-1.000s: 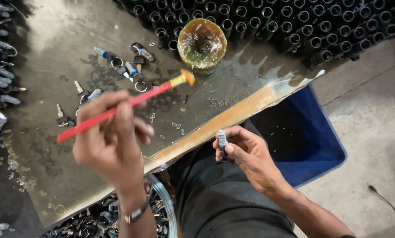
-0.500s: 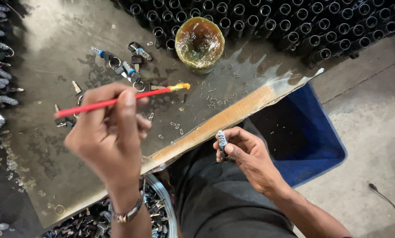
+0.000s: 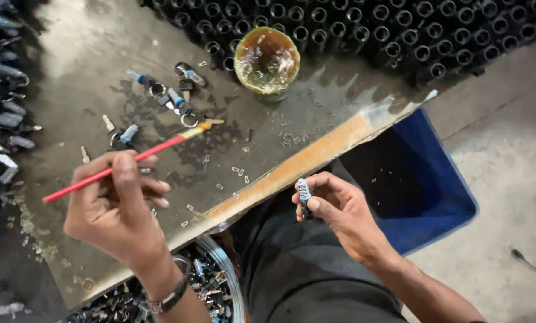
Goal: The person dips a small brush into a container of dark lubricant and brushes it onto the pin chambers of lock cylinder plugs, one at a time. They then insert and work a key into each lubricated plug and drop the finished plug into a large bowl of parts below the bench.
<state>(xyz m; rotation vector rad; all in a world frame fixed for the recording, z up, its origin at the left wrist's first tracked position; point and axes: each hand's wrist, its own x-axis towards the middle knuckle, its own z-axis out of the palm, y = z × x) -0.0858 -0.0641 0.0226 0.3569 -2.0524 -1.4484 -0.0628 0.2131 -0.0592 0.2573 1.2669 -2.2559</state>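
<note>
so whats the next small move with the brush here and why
Probably bring the red-handled brush in the left hand across to the small grey ridged part pinched in the right hand. The bristle tip hangs over the wet board, away from the bowl of yellowish liquid, while the part is held upright, apart from the brush.

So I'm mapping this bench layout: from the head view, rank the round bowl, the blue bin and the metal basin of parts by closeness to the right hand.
From the right hand:
1. Blue bin, just beside it on the floor, past the board's edge.
2. Metal basin of parts, under the board, near the person's lap.
3. Round bowl, far up the board by the rows of black tubes.
</note>
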